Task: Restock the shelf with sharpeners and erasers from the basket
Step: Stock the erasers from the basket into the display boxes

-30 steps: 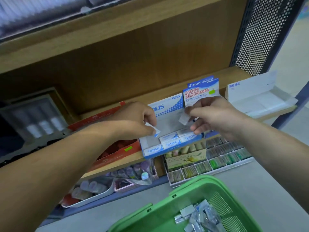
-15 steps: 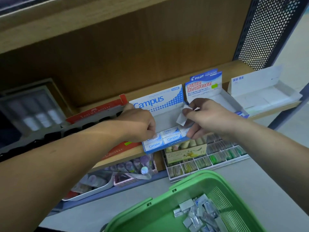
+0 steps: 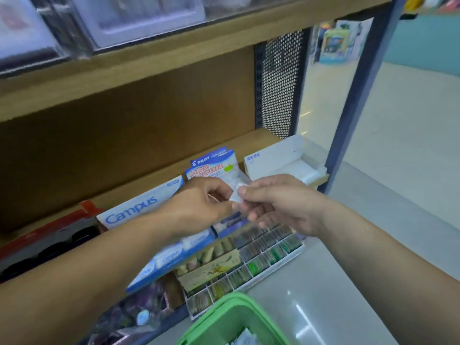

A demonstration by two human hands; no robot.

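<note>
Both hands meet over the wooden shelf (image 3: 139, 185). My right hand (image 3: 276, 200) pinches a small white wrapped eraser (image 3: 237, 194) between thumb and fingers. My left hand (image 3: 199, 207) has its fingertips curled at the eraser's left edge, touching it. Below them sits the blue-and-white Campus eraser box (image 3: 139, 207) with several erasers in its front row, and behind stands the Pilot eraser box (image 3: 211, 163). The green basket (image 3: 224, 312) is at the bottom, with wrapped items inside.
A white open display box (image 3: 281, 158) stands at the shelf's right end beside a dark metal post (image 3: 361, 93). A red box (image 3: 44, 232) lies left of the Campus box. A tray of small coloured items (image 3: 261, 257) sits below the shelf edge.
My left hand left the Campus box's front row and rose to meet my right hand at the eraser. The camera tilted up and right, showing more of the upper shelf and aisle.
</note>
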